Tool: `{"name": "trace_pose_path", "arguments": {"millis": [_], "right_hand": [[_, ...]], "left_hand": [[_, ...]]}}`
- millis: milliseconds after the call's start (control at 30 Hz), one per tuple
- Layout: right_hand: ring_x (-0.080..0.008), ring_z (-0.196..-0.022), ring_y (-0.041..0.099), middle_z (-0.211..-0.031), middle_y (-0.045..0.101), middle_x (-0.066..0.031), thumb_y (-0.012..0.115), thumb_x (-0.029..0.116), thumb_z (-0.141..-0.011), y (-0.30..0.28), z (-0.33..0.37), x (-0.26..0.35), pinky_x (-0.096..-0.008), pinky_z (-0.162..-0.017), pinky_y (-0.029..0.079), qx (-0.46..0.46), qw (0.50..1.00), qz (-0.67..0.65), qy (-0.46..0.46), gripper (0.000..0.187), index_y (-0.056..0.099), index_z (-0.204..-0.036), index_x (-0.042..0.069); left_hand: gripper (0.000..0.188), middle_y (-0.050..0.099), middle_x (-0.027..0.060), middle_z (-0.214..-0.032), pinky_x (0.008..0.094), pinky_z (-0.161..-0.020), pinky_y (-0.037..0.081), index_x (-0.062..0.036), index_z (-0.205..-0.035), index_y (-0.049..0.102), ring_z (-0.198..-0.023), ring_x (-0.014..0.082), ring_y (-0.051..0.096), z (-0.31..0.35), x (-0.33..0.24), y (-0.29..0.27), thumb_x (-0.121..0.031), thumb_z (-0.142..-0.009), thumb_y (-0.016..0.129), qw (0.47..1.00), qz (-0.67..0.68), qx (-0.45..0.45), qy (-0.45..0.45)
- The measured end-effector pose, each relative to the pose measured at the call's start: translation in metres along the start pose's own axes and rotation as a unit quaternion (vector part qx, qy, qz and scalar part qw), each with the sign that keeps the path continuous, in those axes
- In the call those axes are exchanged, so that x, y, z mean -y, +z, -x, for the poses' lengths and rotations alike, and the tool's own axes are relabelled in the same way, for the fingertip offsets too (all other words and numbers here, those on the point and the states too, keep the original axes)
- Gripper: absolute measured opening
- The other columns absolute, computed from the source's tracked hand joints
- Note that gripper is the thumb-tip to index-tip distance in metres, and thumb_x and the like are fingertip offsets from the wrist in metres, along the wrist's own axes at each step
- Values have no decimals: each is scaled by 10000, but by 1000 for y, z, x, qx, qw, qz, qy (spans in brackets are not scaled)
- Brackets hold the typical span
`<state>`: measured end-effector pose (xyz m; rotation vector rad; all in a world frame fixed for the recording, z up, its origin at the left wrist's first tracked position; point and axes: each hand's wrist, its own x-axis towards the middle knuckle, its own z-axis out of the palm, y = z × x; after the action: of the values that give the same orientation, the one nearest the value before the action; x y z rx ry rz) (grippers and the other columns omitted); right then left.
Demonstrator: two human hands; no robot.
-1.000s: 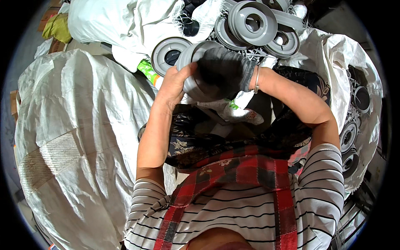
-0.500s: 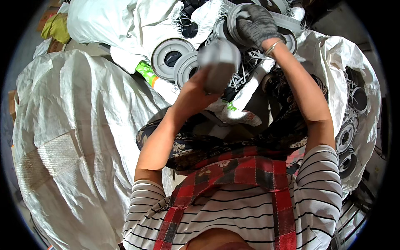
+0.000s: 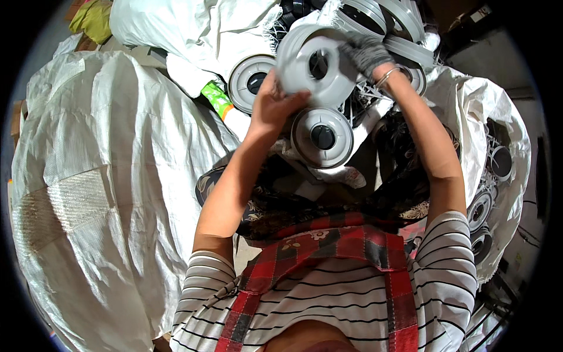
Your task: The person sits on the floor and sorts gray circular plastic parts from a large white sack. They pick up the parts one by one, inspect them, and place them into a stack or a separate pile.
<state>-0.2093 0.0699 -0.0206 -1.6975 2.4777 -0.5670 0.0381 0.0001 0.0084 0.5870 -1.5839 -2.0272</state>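
Observation:
In front of me a large grey round plastic part (image 3: pixel 328 91), hollow with a central hole, is held up between both hands. My bare left hand (image 3: pixel 275 105) grips its left lower side, the thumb lying over the edge. My right hand (image 3: pixel 366 56), in a dark grey knitted glove, has its fingers on the right rim; they are slightly blurred. Just below, a smaller grey plastic disc (image 3: pixel 302 138) with a dark centre faces up above my lap. Another grey disc (image 3: pixel 233 88) lies behind my left hand.
Grey plastic rings (image 3: pixel 404 17) are heaped at the far right among white shreds. A big white woven sack (image 3: pixel 135 176) fills the left side, with another white sack (image 3: pixel 187 29) beyond. At right, an open white sack (image 3: pixel 510 205) holds more round parts.
My right hand has come nearer from the heap, and a grey round part is now between both hands. A grey disc now sits lower, in front of my lap.

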Motion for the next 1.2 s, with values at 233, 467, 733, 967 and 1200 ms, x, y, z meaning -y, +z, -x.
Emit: {"name": "trace_pose_path", "arguments": {"millis": [233,467,733,967,1200], "right_hand": [[-332,-927,577,-991,600,-166,530,281,-840,52,-56,48,-407,-821,459,-33,990,-76,-113,281,606,-1016,76],[-315,-1023,528,-1077,575,-146,583,289,-750,71,-68,59,-407,-836,448,5,975,180,-132,289,639,-966,106],[-313,-989,514,-1068,596,-109,599,323,-795,-3,19,87,-391,-896,408,-188,951,-133,-206,261,663,-897,92],[-319,-1104,517,-1192,540,-189,678,411,-689,3,23,94,-365,-964,400,-94,972,-159,-146,621,556,-1160,25],[-336,-924,547,-989,572,-173,655,302,-704,-25,33,101,-403,-828,444,-9,953,-14,-301,382,594,-971,36]], "left_hand": [[514,584,220,-1042,382,-833,504,150,-1110,480,-919,274,613,-3,-11,-40,-282,-862,603,979,138,-146,-47],[343,612,114,-884,321,-727,514,49,-1023,553,-781,193,617,-11,-15,-44,-214,-836,667,961,187,-198,-44],[422,615,120,-919,327,-784,500,66,-1073,540,-871,204,607,-2,-18,-26,-270,-844,651,979,153,-129,-43],[323,605,85,-948,340,-790,501,14,-999,551,-864,189,598,5,-9,-21,-293,-899,566,985,159,-38,-58],[275,590,58,-855,288,-684,501,3,-864,556,-773,124,573,4,-9,-19,-268,-886,603,991,103,-25,-79]]}}
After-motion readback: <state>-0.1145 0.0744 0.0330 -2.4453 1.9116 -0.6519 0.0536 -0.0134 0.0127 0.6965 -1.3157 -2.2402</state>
